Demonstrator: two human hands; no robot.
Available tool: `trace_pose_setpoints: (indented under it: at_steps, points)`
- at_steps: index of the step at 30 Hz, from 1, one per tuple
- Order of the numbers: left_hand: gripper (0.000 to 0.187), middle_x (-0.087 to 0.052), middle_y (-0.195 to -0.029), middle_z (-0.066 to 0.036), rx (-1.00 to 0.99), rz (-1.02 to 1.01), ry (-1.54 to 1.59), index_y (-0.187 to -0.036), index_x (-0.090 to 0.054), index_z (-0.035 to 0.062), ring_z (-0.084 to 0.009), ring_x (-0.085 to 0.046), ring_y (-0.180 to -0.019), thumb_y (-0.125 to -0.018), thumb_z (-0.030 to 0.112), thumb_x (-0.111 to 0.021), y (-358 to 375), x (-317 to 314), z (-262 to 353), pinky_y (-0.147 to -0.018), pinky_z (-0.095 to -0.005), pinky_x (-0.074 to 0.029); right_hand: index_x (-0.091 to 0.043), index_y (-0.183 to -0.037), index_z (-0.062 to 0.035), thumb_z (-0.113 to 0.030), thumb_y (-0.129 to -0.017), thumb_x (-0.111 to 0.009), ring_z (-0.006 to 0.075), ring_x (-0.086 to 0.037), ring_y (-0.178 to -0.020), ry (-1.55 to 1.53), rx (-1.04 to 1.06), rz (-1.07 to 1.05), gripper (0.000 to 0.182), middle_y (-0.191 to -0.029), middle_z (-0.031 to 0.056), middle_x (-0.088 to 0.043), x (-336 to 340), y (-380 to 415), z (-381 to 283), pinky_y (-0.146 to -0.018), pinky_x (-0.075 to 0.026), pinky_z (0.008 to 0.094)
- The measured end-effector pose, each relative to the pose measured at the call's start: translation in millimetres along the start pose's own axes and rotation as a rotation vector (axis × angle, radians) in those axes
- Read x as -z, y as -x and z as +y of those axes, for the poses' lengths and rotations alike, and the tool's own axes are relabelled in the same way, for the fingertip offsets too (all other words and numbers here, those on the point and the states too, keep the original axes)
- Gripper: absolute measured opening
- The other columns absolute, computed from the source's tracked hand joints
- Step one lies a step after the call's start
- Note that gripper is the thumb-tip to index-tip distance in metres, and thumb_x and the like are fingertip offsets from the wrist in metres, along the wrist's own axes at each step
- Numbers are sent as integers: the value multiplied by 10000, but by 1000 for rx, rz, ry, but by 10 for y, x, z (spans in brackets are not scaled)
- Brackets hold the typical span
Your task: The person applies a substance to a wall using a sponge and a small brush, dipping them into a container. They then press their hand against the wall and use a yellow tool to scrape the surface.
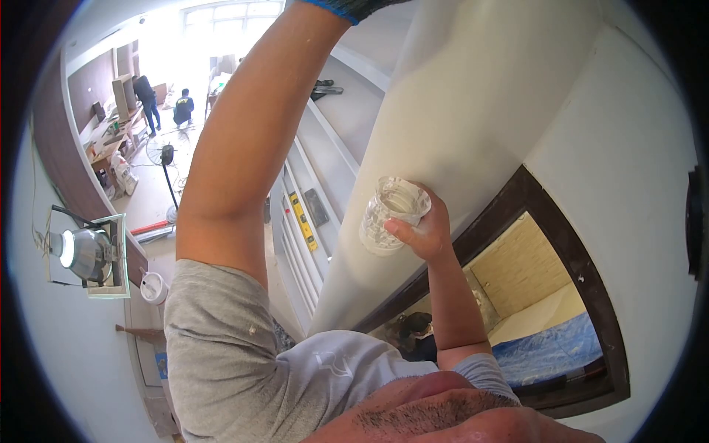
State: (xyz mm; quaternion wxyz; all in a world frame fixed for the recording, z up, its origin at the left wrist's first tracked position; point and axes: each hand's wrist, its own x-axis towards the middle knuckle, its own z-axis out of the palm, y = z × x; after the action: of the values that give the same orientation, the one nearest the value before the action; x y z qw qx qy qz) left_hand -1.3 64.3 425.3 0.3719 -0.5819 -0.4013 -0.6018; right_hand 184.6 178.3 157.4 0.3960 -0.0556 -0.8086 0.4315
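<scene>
- Your right hand (428,227) has its fingers closed on a clear, white-smeared cup (385,225).
- Your left hand (365,7) wears a glove (353,7); I can't tell its fingers.

1 head-worn camera faces down and forward, close over the wearer's shirt (336,369).

Seeing a smooth pale wall (480,96) right behind the right hand (425,229). Catching a dark-framed opening (591,288) below and right of that hand, with a yellowish tiled wall (524,266) inside. Now glancing far up-left of the hand: at blown-out windows (233,26), brown panelling (91,81), a bright floor (162,133), and possibly a stand fan (168,156), blurred by glare. Spotting a glowing lamp (81,251) far left of the hand.
</scene>
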Motion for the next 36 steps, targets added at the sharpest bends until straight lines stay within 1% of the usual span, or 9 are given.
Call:
trace_pose_setpoints:
  at_steps: [7, 10, 14, 16, 19, 26, 27, 30, 36]
  points:
    - [143, -703, -1000, -147, 286, -64, 668, -1057, -656, 44, -258, -694, -893, -971, 157, -640, 775, 470, 203, -805, -397, -565, -657, -1219, -16, -259, -733, -895, 181, -686, -1038, 52, -44, 18, 593, -1114, 83, -732, 1, -2, -9, -949, -529, 347]
    - [225, -725, -908, -50, 330, -255, 521, -1060, -668, 49, -146, -705, -846, -935, 211, -765, 1318, 444, 150, -768, -320, -567, -655, -1212, -15, -262, -724, -903, 177, -685, -1036, 35, -52, 5, 600, -1098, 80, -732, 1, -4, 12, -942, -532, 345]
    - [331, -713, -886, -140, 495, -639, 376, -1028, -665, 35, -269, -713, -851, -932, 342, -742, 1767, 310, 192, -784, -373, -543, -641, -1216, -11, -259, -717, -908, 176, -687, -1016, 12, -89, -34, 617, -1086, 86, -726, -22, 9, 5, -931, -535, 339]
    - [282, -721, -1083, -127, 363, -796, 286, -1101, -668, 25, -193, -710, -989, -924, 222, -762, 1936, 225, 56, -874, -352, -574, -632, -1224, -10, -254, -716, -909, 169, -687, -1007, 1, -80, -34, 628, -1084, 90, -722, -73, 36, 67, -925, -535, 333]
    - [480, -701, -1089, -129, 191, -980, 95, -1165, -679, 29, -276, -688, -976, -852, 368, -811, 2005, 202, 56, -890, -422, -554, -615, -1241, 0, -235, -716, -911, 170, -683, -1012, -23, -115, -62, 646, -1103, 93, -716, -108, 93, 232, -921, -538, 336]
    - [906, -678, -1144, -122, 590, -625, 306, -1380, -577, 58, -233, -664, -1002, -641, 409, -965, 2441, 373, 131, -920, -362, -540, -557, -1283, 29, -166, -792, -867, 180, -648, -1086, -419, -160, -31, 612, -1188, 107, -676, -86, 144, 251, -972, -519, 349]
    - [994, -644, -1194, -193, 581, -639, 300, -1359, -559, 19, -342, -649, -1111, -624, 583, -919, 2610, 325, 108, -980, -426, -519, -541, -1290, 30, -173, -803, -864, 177, -643, -1092, -414, -149, -47, 619, -1193, 108, -671, -132, 137, 124, -978, -515, 347]
    - [1074, -633, -1283, -185, 465, -565, 304, -1421, -491, 0, -298, -649, -1178, -601, 506, -964, 2943, 202, 118, -1006, -408, -514, -475, -1305, 15, -246, -831, -861, 176, -615, -1108, -205, -128, -99, 665, -1194, 110, -642, -166, 104, -2, -995, -495, 356]
    - [1024, -651, -1308, -102, 859, -364, 748, -1460, -445, -6, -179, -630, -1187, -621, 193, -998, 2912, 262, 199, -1035, -360, -517, -629, -1087, 14, -507, -843, -799, 272, -621, -1034, 253, -12, -343, 600, -1105, 141, -626, -110, -290, -519, -945, -495, 369]
